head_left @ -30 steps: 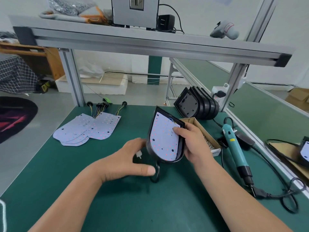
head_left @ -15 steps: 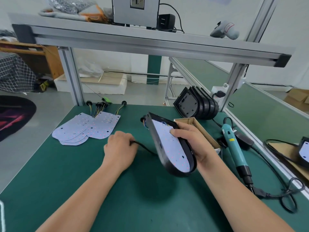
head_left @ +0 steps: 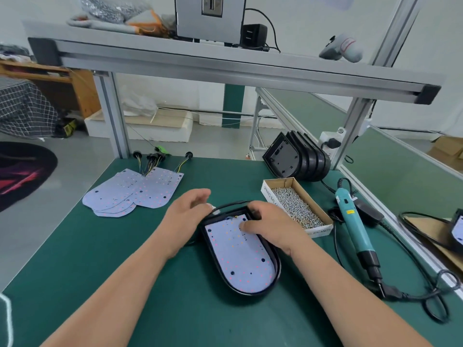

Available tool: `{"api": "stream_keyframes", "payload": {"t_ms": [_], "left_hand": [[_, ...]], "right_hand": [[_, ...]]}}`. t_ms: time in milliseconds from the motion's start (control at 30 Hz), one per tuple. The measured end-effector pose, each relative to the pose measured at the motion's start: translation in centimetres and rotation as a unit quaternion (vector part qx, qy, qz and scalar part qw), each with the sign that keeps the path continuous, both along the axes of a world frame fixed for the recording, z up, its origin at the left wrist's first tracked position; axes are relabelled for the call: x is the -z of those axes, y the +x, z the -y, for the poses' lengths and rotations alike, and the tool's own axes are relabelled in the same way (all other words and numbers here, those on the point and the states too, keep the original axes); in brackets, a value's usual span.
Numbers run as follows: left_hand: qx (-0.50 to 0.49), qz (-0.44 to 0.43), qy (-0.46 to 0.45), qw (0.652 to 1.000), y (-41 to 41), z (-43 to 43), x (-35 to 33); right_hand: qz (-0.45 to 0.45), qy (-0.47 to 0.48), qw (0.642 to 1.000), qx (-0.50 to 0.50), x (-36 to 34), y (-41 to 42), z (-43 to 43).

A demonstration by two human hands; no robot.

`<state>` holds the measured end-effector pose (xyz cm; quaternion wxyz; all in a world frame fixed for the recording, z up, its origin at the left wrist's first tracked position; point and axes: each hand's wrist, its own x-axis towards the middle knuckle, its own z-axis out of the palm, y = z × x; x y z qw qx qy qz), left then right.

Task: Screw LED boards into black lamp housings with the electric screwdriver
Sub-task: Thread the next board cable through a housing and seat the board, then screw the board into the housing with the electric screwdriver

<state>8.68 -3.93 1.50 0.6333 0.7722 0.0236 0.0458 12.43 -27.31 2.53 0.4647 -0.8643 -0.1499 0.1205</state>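
Since the LED board (head_left: 240, 259) already sits inside the black lamp housing (head_left: 275, 262), which lies flat on the green tabletop (head_left: 100, 259), seating looks done, though no screw heads show in its holes. The right hand (head_left: 270, 226) grips the housing's far end, thumb pressing the board. The left hand (head_left: 185, 216) hovers just beside it, fingers loosely curled near a white plug (head_left: 213, 207); it is too blurred to tell whether it pinches. The electric screwdriver (head_left: 353, 221) lies untouched at the right. Spare boards (head_left: 132, 194) and empty housings (head_left: 295, 159) wait. The screw box (head_left: 267, 194) reads "SPRING BALAN…"; the screwdriver's yellow label is illegible.
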Motion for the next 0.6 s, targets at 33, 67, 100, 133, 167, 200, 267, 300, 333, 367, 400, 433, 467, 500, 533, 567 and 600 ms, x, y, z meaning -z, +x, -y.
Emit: {"api": "stream_keyframes", "payload": {"t_ms": [33,67,100,133,167,200,267,300,333,367,400,433,467,500,533,567,600], "left_hand": [[-0.001,0.011,0.053,0.999,0.0,0.3,0.2],[0.001,0.019,0.122,0.992,-0.1,0.5,0.3],[0.006,0.024,0.194,0.981,-0.3,0.6,0.4],[0.010,0.027,0.251,0.968,-0.3,0.8,0.5],[0.010,0.026,0.284,0.959,-0.4,0.8,0.5],[0.009,0.022,0.295,0.955,-0.4,0.7,0.5],[0.011,0.024,0.282,0.959,-0.4,0.4,0.7],[0.013,0.032,0.263,0.964,-0.4,0.3,0.7],[0.013,0.041,0.244,0.969,-0.4,0.2,0.7],[0.010,0.050,0.227,0.973,-0.3,0.1,0.7],[0.005,0.057,0.216,0.975,-0.3,0.0,0.6],[0.000,0.061,0.212,0.975,-0.2,-0.1,0.7],[-0.005,0.064,0.213,0.975,-0.1,-0.1,0.8],[-0.008,0.066,0.216,0.974,-0.1,-0.2,0.9],[-0.012,0.066,0.217,0.974,-0.1,-0.2,0.9],[-0.016,0.069,0.218,0.973,-0.1,-0.2,0.9],[-0.020,0.074,0.222,0.972,-0.1,-0.2,0.8]], "right_hand": [[0.009,-0.011,1.000,0.023,-0.1,0.1,0.0],[0.014,-0.029,0.999,0.036,-0.3,0.1,0.0],[0.021,-0.061,0.997,0.039,-0.6,0.1,0.1],[0.032,-0.108,0.993,0.033,-0.8,0.0,0.2],[0.047,-0.161,0.986,0.022,-1.0,0.0,0.4],[0.069,-0.210,0.975,0.012,-1.2,-0.1,0.6],[0.105,-0.265,0.959,0.003,-1.6,-0.3,1.0],[0.103,-0.264,0.959,-0.001,-1.8,-0.3,1.3],[0.089,-0.248,0.965,-0.005,-2.0,-0.4,1.7],[0.070,-0.227,0.971,-0.008,-2.5,-0.4,2.0],[0.054,-0.201,0.978,-0.007,-2.9,-0.4,2.5],[0.046,-0.171,0.984,-0.003,-3.5,-0.4,2.9],[0.051,-0.144,0.988,0.005,-4.2,-0.4,3.4],[0.064,-0.127,0.990,0.014,-4.9,-0.4,3.9],[0.082,-0.124,0.989,0.024,-5.6,-0.4,4.6],[0.102,-0.136,0.985,0.033,-6.3,-0.4,5.4],[0.123,-0.157,0.979,0.045,-7.0,-0.5,6.4]]}}
